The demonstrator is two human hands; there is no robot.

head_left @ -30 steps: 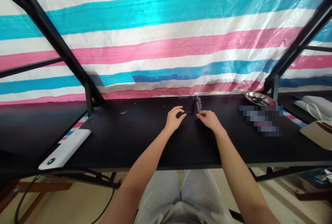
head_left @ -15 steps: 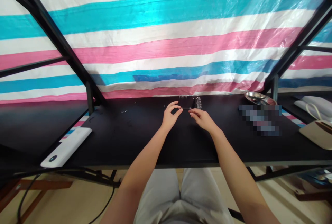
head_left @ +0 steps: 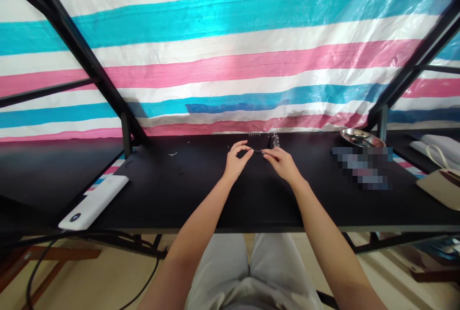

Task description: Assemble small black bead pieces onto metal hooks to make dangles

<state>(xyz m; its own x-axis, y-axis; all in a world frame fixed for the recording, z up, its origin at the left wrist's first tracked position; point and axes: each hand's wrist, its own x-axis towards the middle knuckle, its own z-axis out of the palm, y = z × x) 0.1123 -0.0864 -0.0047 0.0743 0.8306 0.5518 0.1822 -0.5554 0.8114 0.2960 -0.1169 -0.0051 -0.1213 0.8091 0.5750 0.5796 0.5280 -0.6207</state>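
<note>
A small thin dark piece spans the gap between my two hands, above the black table. My left hand pinches its left end between thumb and index finger, with the other fingers raised. At the right end, the thumb and fingers of my right hand are closed on the same piece. Just behind my right hand lies a bunch of small grey translucent parts beside a metal ring. A row of small coils or teeth sits at the table's back edge.
A long white device lies at the table's left. Toward the back right is a shiny metal dish, with a blurred item before it. A beige bag is at far right. Black frame posts and a striped sheet stand behind.
The fingers of my right hand have moved slightly left along the dark piece, nearer my left hand. My left hand holds its place.
</note>
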